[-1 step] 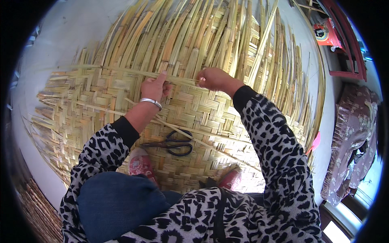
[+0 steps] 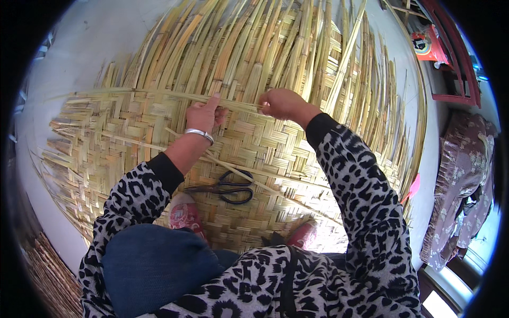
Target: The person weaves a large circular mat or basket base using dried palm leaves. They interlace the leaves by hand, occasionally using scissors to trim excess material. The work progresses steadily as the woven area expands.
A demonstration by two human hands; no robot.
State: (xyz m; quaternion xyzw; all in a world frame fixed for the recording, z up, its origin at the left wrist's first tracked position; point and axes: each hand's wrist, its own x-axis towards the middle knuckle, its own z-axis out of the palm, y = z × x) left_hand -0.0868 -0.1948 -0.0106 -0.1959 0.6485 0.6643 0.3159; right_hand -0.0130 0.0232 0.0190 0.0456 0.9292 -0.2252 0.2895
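Note:
A large mat (image 2: 254,143) woven from split reeds lies under both my hands. A long, pale reed strip (image 2: 239,104) runs crosswise over it, its left part blurred. My left hand (image 2: 203,115), with a silver bracelet on the wrist, pinches the strip, thumb on top. My right hand (image 2: 282,104) is closed on the same strip to the right, fingertips partly hidden. Beyond the hands, unwoven reed ends (image 2: 233,58) fan out to the far side. Nearer to me, black-handled scissors (image 2: 236,187) lie on the mat beside loose diagonal strips (image 2: 265,186).
My pink shoes (image 2: 185,214) stand on the mat. A bundle of thin brown stalks (image 2: 50,270) lies at the lower left. At the right are a dark red wooden frame (image 2: 456,79), a brown fringed cloth (image 2: 458,180) and a pink object (image 2: 413,186) by the mat's edge.
The strip's loose left end has swung slightly nearer to me. Both hands keep their hold in nearly the same place.

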